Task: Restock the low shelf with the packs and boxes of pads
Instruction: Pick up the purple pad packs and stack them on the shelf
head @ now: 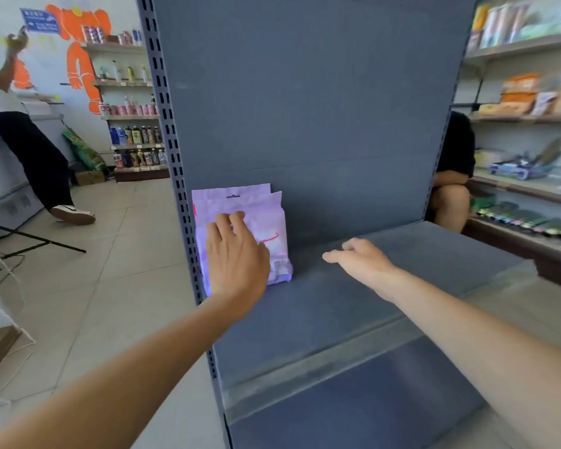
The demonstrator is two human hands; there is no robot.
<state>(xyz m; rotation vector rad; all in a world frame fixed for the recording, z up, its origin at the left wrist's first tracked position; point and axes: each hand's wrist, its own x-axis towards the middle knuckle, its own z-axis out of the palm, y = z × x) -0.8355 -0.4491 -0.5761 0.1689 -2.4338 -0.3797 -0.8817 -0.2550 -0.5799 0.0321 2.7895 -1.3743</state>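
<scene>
Two lilac packs of pads (266, 222) stand upright, one behind the other, at the left end of the grey low shelf (353, 296), leaning on the back panel. My left hand (237, 257) lies flat against the front pack, fingers straight. My right hand (360, 257) hovers over the bare shelf to the right of the packs, fingers relaxed, holding nothing.
The grey back panel (305, 92) rises behind the shelf, with a slotted upright (175, 157) at its left. A person (30, 147) stands at the far left; another person (454, 176) crouches behind the unit on the right. Stocked shelves (525, 124) run along the right.
</scene>
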